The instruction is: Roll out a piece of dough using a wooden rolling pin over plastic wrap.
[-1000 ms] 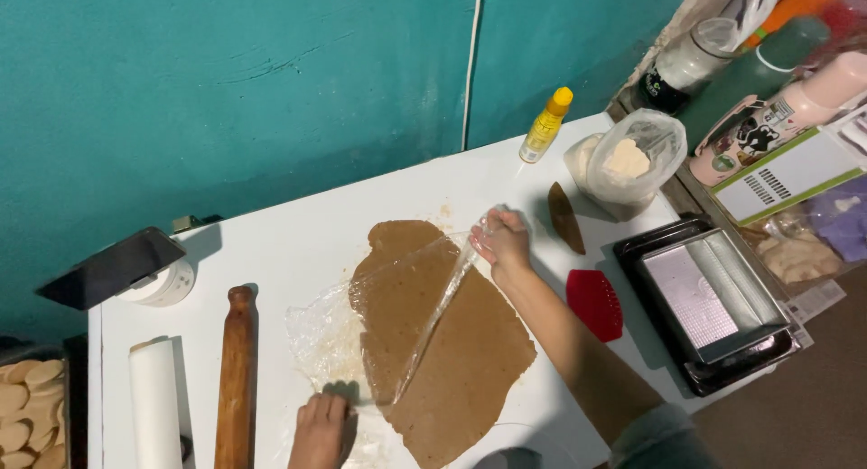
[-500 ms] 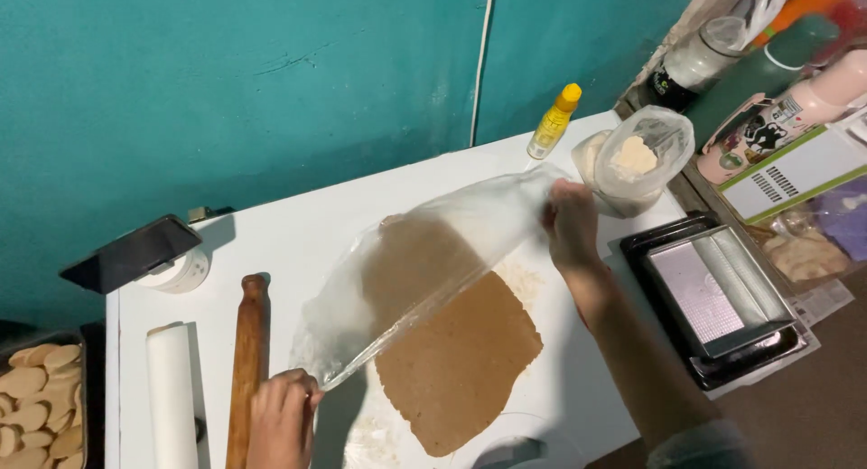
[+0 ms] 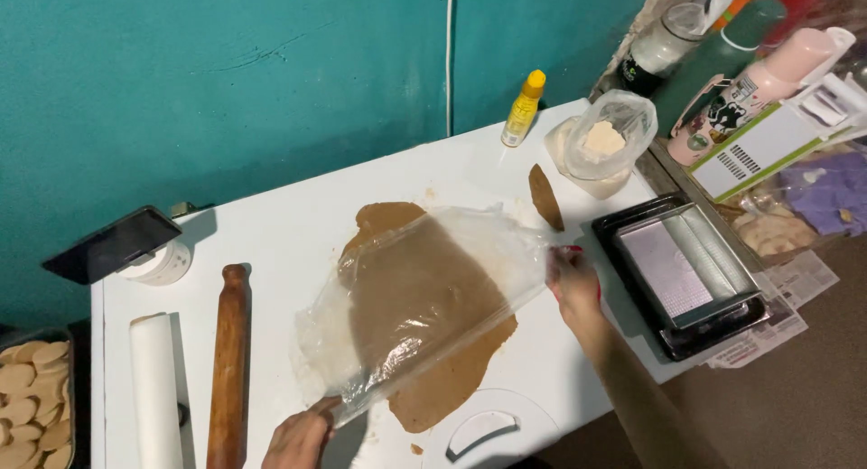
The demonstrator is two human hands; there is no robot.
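Note:
A flat sheet of brown rolled dough (image 3: 452,379) lies on the white table (image 3: 298,225). A clear plastic sheet (image 3: 424,288) hangs stretched just above the dough, held at two ends. My left hand (image 3: 298,437) pinches its near left corner at the table's front. My right hand (image 3: 571,284) grips its right edge, near the black tray. Through the plastic the dough shows as a brown patch.
A wooden rolling pin (image 3: 228,370) and a white roll (image 3: 155,388) lie at the left. A bag of flour (image 3: 605,144), a yellow bottle (image 3: 524,108) and a small dough scrap (image 3: 545,196) sit at the back right. A black tray (image 3: 686,270) stands right; round dough cut-outs (image 3: 27,397) far left.
The plastic sheet has been peeled up off the dough and carried toward me. My right hand moved from the back of the dough to its right side; my left hand stayed at the front.

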